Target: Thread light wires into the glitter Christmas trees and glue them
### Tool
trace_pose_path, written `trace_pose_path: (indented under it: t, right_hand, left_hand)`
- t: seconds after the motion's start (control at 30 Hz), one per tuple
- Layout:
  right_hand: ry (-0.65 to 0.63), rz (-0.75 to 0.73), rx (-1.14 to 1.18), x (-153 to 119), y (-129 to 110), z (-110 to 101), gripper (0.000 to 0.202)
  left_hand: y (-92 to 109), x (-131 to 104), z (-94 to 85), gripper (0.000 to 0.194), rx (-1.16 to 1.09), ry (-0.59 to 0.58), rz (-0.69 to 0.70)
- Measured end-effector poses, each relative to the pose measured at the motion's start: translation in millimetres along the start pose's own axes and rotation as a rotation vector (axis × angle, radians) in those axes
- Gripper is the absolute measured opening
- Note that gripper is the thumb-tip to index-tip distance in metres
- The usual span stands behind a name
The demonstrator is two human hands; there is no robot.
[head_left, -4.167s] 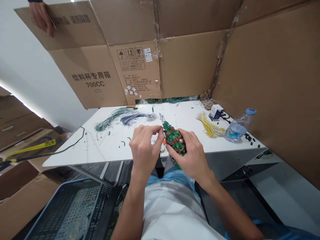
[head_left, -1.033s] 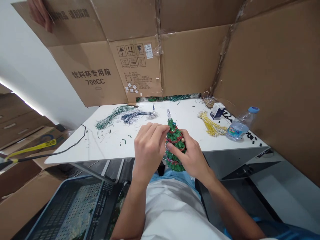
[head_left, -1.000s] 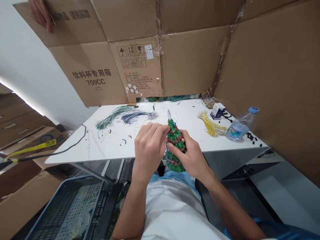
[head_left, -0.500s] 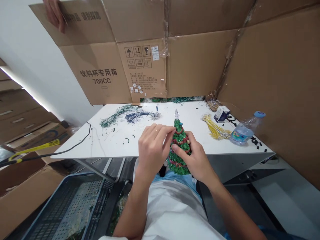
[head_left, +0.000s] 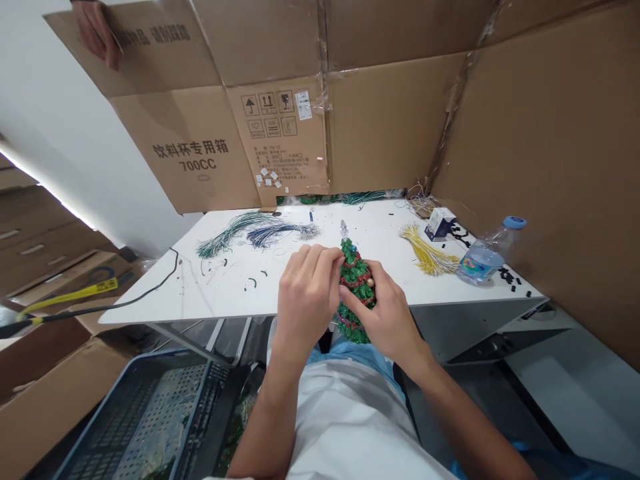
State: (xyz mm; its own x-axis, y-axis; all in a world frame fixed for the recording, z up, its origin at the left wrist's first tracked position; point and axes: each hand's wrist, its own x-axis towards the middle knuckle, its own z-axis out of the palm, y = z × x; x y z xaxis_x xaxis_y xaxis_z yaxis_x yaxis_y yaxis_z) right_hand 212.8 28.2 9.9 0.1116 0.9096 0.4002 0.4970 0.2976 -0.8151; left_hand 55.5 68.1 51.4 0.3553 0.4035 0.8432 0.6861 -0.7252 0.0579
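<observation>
A small green tree (head_left: 356, 272) with red garlands, beads and a clear pointed top stands out between my hands, over the table's front edge. My right hand (head_left: 387, 310) is wrapped round its right side, thumb across the front. My left hand (head_left: 310, 293) has its fingertips pinched together at the upper left of the tree; whatever lies between them is too small to make out. Behind, on the white table (head_left: 300, 287), lie a green wire bundle (head_left: 230, 232), a blue wire bundle (head_left: 280, 232) and a yellow wire bundle (head_left: 427, 252).
A water bottle (head_left: 487, 257) and a small box (head_left: 440, 223) stand at the right, near black bits. Cardboard (head_left: 390, 127) walls the back. Another person's hand (head_left: 97, 33) grips its upper left. A blue crate (head_left: 135, 413) and an open carton (head_left: 60, 387) are at lower left.
The tree has tilted slightly and its top has shifted left. My right hand still holds it, and my left fingertips stay near its upper part. The whole view has shifted a little.
</observation>
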Motion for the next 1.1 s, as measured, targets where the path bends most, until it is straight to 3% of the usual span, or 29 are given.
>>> trace_pose_path:
  t: [0.27,0.6,1.0,1.1]
  right_hand:
    - [-0.003,0.025,-0.035,3.0,2.7,1.4,0.038]
    - [-0.036,0.027,0.022,2.5,0.0,-1.9,0.035]
    - [-0.037,0.078,0.044,4.0,2.1,5.1,0.034]
    - [-0.038,0.08,0.08,2.7,0.2,6.3,0.033]
  left_hand:
    - [-6.9,-0.1,5.5,0.011,-0.024,-0.07,0.019]
    - [-7.1,-3.1,1.2,0.013,-0.223,0.011,-0.062]
    - [-9.7,-4.4,7.0,0.014,-0.166,0.002,-0.123]
    - [-8.8,-5.3,6.5,0.011,-0.25,0.047,-0.163]
